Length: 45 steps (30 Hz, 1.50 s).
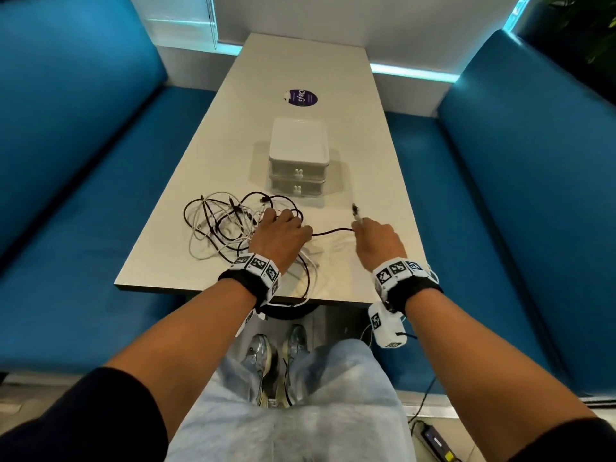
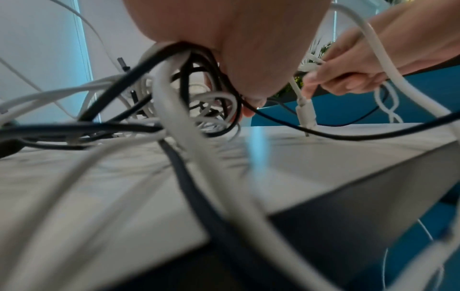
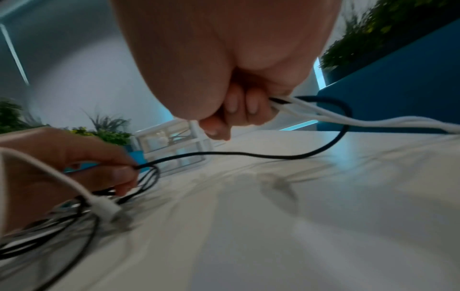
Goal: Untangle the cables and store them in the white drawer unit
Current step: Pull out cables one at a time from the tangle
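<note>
A tangle of black and white cables lies on the white table, near its front edge. My left hand rests on the tangle's right side and its fingers pinch a black cable. That cable runs right to my right hand. The right hand's curled fingers grip the black cable together with white cables. A plug end sticks up from this hand. The white drawer unit stands behind the hands with both drawers shut.
A purple round sticker lies further back on the table. Blue benches stand at the left and right. A cable loop hangs over the table's front edge. A white plug dangles and touches the tabletop.
</note>
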Motion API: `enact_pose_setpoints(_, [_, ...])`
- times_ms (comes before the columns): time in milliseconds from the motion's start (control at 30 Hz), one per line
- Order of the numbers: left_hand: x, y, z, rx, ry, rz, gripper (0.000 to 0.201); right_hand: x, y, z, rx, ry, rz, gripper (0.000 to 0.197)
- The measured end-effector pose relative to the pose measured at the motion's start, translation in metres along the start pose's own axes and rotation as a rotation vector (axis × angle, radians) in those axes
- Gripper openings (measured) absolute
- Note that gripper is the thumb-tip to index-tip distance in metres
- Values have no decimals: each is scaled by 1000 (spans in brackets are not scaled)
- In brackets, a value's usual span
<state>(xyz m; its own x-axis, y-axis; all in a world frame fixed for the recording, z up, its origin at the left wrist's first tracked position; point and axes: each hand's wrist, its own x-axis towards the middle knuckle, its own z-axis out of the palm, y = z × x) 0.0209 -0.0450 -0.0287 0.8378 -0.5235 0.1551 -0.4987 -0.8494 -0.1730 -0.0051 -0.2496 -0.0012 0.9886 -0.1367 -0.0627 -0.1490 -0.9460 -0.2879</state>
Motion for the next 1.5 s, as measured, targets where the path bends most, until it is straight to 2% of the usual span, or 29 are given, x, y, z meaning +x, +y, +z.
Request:
enact_pose_setpoints(133, [4, 4, -3, -50, 62, 19, 18, 1, -33, 14, 57, -142, -214, 38])
enact_pose_setpoints(200, [3, 2, 0, -52, 73, 24, 19, 1, -37, 18, 61, -209, -231, 35])
enact_pose_setpoints(333, [-1, -7, 5, -61, 83, -4, 26, 4, -28, 13, 70, -249, -172, 34])
enact_pose_setpoints(567, [3, -11, 6, -8, 36, -70, 15, 10, 13, -16, 55, -213, -13, 32])
enact_pose_setpoints(700, [4, -8, 6, -31, 48, -107, 25, 7, 25, -16, 119, -243, 26, 26])
enact_pose_setpoints(833, [3, -2, 0, -70, 28, -128, 37, 7, 31, -7, 86, -239, 118, 26])
enact_pose_setpoints(967, [2, -1, 5, -208, 58, -85, 62, 6, 28, -4, 45, -209, 176, 31])
enact_pose_setpoints(1033, [3, 0, 6, -261, 55, -95, 61, 4, 19, -2, 33, -178, 139, 34])
enact_pose_setpoints(1167, [2, -2, 3, -285, 25, -110, 39, -1, -7, 6, 64, -134, -45, 34])
enact_pose_setpoints(1333, [-2, -1, 0, -209, 31, -114, 46, -7, -30, 14, 152, -93, -177, 35])
enact_pose_setpoints(1500, [0, 6, -2, -138, -56, -78, 55, -6, -34, 12, 247, -86, -127, 42])
